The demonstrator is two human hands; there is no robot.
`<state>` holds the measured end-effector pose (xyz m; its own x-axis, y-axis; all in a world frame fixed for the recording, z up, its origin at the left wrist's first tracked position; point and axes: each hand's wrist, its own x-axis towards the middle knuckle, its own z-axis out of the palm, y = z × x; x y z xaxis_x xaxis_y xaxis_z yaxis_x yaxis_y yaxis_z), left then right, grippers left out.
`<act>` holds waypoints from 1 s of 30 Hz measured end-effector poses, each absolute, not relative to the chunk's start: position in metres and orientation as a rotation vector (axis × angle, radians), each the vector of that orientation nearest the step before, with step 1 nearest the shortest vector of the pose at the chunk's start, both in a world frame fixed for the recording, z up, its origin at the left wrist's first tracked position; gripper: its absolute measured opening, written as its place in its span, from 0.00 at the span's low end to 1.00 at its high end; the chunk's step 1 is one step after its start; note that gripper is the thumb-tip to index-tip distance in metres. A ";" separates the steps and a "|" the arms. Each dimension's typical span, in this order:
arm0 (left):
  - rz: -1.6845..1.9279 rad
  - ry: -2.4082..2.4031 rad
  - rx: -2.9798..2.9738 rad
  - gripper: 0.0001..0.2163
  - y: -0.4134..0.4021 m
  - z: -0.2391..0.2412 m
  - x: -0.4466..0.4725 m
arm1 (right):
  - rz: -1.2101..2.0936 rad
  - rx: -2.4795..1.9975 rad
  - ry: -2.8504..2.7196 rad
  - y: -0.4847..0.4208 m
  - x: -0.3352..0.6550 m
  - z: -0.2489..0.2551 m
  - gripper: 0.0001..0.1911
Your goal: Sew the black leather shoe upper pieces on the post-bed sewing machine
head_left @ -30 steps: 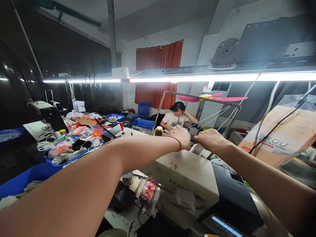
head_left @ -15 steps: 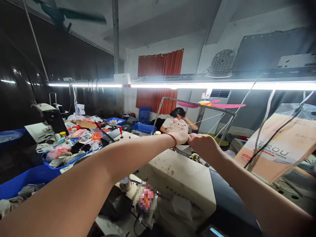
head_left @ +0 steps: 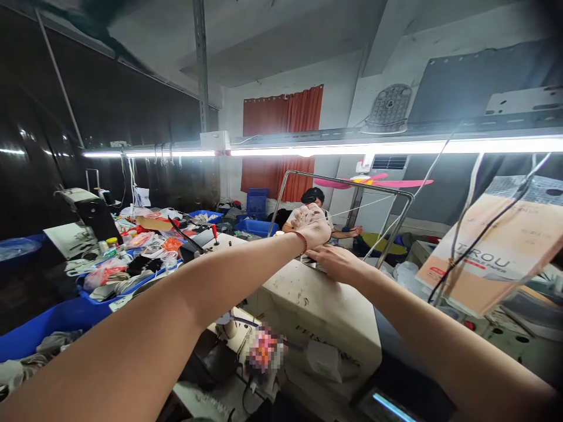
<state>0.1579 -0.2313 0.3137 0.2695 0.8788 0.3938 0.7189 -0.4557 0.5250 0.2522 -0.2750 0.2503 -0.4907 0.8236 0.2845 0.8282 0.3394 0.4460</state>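
My left hand (head_left: 311,224), with a red cord round its wrist, is closed above the top of a cream sewing machine (head_left: 308,293). A thin white thread (head_left: 363,207) stretches from this hand up to the right, to a bent metal thread stand (head_left: 347,181). Just below and to the right, my right hand (head_left: 336,261) rests low at the machine's top, its fingers curled together. What its fingertips hold is hidden, though a small shiny metal part shows beside them. The machine's needle end lies below my left forearm, near a blurred-out pink patch (head_left: 265,349).
Blue bins (head_left: 53,319) with fabric pieces and bags fill the left. A lit tube lamp (head_left: 396,146) crosses ahead. At right hangs a printed paper pack (head_left: 492,246) among cables. Behind the machine sits another person (head_left: 312,196), near a pink-bladed fan (head_left: 378,180).
My right hand has dropped down and left to the machine's top, below my left hand. My left hand has shifted slightly left. The other person's arm has come down from the head.
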 end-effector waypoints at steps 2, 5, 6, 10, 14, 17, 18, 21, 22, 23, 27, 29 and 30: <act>0.949 1.458 2.307 0.21 -0.232 0.316 0.160 | -0.758 -1.584 -2.595 -0.276 0.256 0.251 0.31; 0.915 1.433 2.304 0.21 -0.233 0.320 0.162 | -0.709 -1.649 -2.494 -0.293 0.264 0.252 0.28; 0.901 1.421 2.304 0.21 -0.234 0.321 0.162 | -0.726 -1.691 -2.401 -0.300 0.267 0.251 0.25; 0.838 1.347 2.338 0.21 -0.240 0.319 0.160 | -0.863 -1.834 -1.868 -0.320 0.279 0.247 0.16; 0.763 1.237 2.396 0.20 -0.252 0.315 0.157 | -0.911 -1.827 -1.665 -0.325 0.282 0.242 0.20; 0.730 1.155 2.425 0.19 -0.256 0.314 0.154 | -0.927 -1.821 -1.689 -0.328 0.280 0.237 0.19; 0.719 1.134 2.428 0.18 -0.255 0.314 0.153 | -0.931 -1.821 -1.706 -0.330 0.279 0.236 0.18; 0.670 1.081 2.425 0.16 -0.252 0.313 0.149 | -0.922 -1.815 -1.746 -0.337 0.279 0.233 0.16; 0.652 1.066 2.423 0.16 -0.252 0.312 0.147 | -0.911 -1.809 -1.748 -0.339 0.280 0.233 0.15; 0.638 1.058 2.423 0.16 -0.252 0.312 0.147 | -0.898 -1.801 -1.737 -0.341 0.282 0.235 0.13; 0.632 1.109 2.440 0.19 -0.258 0.312 0.152 | -0.805 -1.759 -1.615 -0.349 0.287 0.243 0.09; 0.643 1.167 2.457 0.23 -0.261 0.312 0.158 | -0.720 -1.761 -1.559 -0.355 0.288 0.246 0.08; 0.639 1.189 2.466 0.25 -0.262 0.311 0.161 | -0.673 -1.769 -1.540 -0.358 0.288 0.246 0.08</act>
<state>0.1612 -0.2623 0.3114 0.5515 0.7955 0.2510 0.6482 -0.5981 0.4713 0.2880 -0.3583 0.2464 0.1631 0.6295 0.7597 0.9851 -0.0614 -0.1606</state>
